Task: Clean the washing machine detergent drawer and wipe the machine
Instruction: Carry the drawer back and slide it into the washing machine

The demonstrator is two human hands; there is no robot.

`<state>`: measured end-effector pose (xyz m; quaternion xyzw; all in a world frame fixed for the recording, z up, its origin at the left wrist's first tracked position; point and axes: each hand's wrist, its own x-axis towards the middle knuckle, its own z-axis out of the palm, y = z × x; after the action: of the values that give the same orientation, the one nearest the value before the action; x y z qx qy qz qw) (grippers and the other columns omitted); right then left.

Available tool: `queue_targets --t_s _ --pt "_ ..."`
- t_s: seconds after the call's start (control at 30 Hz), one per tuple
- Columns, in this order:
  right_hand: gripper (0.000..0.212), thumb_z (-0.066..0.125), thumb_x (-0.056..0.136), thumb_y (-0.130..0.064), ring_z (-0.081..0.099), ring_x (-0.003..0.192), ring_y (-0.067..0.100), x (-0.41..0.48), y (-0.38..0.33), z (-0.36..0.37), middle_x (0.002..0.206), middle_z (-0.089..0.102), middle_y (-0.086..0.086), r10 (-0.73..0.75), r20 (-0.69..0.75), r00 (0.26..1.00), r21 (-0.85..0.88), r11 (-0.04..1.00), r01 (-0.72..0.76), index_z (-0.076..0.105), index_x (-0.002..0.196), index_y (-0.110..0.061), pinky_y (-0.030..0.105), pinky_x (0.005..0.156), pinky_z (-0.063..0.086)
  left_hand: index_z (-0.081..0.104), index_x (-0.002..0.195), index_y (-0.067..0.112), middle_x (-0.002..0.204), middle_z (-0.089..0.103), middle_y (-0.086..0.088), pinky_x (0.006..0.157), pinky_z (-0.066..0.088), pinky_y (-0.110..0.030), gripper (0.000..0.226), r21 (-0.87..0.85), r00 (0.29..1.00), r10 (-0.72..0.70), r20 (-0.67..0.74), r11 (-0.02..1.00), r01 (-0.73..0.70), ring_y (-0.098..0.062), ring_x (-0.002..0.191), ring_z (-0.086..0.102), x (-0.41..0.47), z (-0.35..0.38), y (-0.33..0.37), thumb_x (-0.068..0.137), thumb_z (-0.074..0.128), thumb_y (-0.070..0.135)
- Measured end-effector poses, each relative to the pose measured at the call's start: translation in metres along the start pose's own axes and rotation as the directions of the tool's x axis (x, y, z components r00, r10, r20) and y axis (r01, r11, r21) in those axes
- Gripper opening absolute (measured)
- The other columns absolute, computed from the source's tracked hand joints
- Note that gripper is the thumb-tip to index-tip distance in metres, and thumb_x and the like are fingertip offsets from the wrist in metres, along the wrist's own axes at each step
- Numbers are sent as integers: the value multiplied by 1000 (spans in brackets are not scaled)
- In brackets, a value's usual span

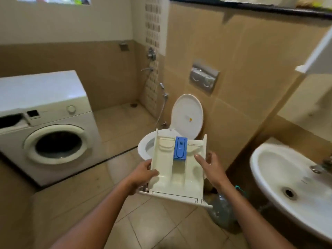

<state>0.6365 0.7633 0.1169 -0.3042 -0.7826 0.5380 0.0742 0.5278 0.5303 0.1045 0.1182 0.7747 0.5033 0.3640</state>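
Note:
I hold the white detergent drawer (177, 175) out in front of me, level, over the tiled floor. A blue insert (180, 149) sits in its middle compartment. My left hand (142, 174) grips the drawer's left wall near the front panel. My right hand (211, 167) is on the right wall, with the thumb stretched over the right compartment. The white front-loading washing machine (45, 126) stands at the left, its drawer slot (10, 120) a dark empty gap at the top left of its front.
A toilet (186, 115) with its lid up stands just behind the drawer. At the right is a white washbasin (265, 169) with a tap (321, 166). A plastic bag (221, 212) lies on the floor under the drawer. Shower fittings (150, 54) are on the far wall.

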Motion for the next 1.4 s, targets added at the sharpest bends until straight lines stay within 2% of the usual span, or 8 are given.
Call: queue_targets --t_s 0.17,0.47,0.6,0.77,0.87,1.0,1.1,1.4 --pt "51 53 91 -61 64 115 9 -15 -4 116 131 65 -12 29 438 898 291 941 -173 51 136 -38 33 96 52 57 133 21 118 70 -2 68 59 -31 38 -106 987 -106 -122 990 93 -20 93 71 -26 -79 -55 96 62 16" --pt "61 46 91 -70 43 136 9 12 -57 267 141 54 -15 -34 504 863 261 959 -114 49 142 -37 42 120 27 58 134 16 113 71 2 70 55 -22 37 -295 942 -228 -246 943 152 -13 95 70 -58 -196 -133 100 59 30" --pt "52 33 101 -55 54 125 15 46 -74 330 135 59 -2 26 597 802 180 970 -165 49 141 -25 42 108 43 64 127 17 98 78 1 59 52 -19 37 -444 923 -278 -267 885 138 -8 76 73 -58 -238 -153 100 57 41" --pt "67 33 91 -70 51 130 16 95 -107 415 141 54 -6 30 712 702 105 983 -148 48 143 -30 46 112 39 64 131 21 124 73 0 105 48 -42 68 -613 888 -355 -293 782 110 -22 120 66 -43 -307 -169 85 60 71" --pt "76 36 85 -80 49 133 17 126 -131 463 145 53 -5 33 775 631 76 986 -146 46 144 -34 50 115 35 62 131 13 108 78 -5 80 60 -31 58 -718 875 -373 -309 695 43 -17 93 76 -26 -347 -170 97 48 58" --pt "65 37 88 -76 59 120 12 169 -165 527 130 64 -7 54 823 566 46 986 -161 54 135 -35 44 107 46 62 132 12 124 72 -12 107 48 -49 58 -778 836 -417 -358 628 -20 -29 116 69 -5 -405 -169 94 50 55" --pt "40 26 103 -54 59 104 1 190 -190 571 116 62 -15 43 844 535 49 987 -156 50 129 -36 22 89 48 64 131 14 126 71 -11 110 45 -51 59 -817 799 -472 -374 575 -43 -29 118 67 9 -446 -179 94 50 57" --pt "41 26 104 -52 67 101 9 216 -230 698 114 69 -6 83 885 458 2 983 -183 55 126 -33 25 83 53 62 132 9 125 71 -16 112 42 -53 69 -868 745 -567 -352 496 -32 -34 119 66 35 -568 -224 85 56 60"
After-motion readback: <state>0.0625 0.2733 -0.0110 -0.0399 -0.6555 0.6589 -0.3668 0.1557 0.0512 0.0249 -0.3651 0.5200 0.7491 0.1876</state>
